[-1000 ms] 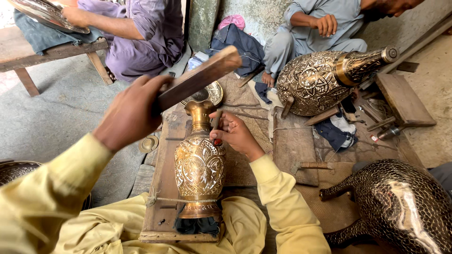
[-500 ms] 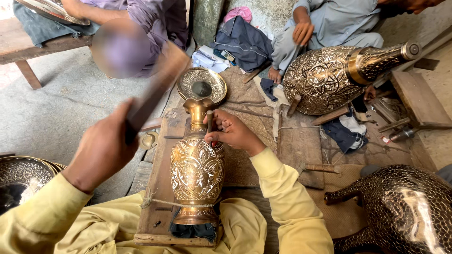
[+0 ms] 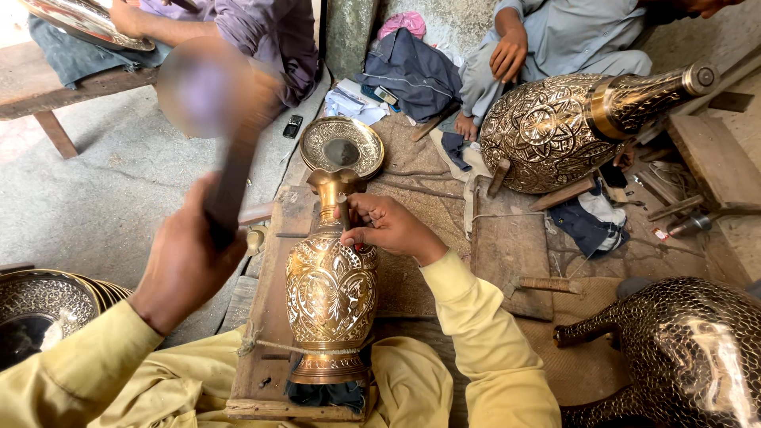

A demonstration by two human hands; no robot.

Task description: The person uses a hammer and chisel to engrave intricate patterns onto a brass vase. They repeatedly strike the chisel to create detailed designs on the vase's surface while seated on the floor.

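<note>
Since a second ago your left hand has swung the wooden mallet back up, left of the brass vase; your right hand pinches a chisel at its neck. Body carving looks finished, neck unfinished

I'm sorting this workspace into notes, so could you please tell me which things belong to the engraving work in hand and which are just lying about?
In use:
left hand gripping wooden mallet
right hand holding chisel
brass vase
wooden board under it

Lying about:
round brass dish
large engraved vessel
phone
stacked trays
</note>
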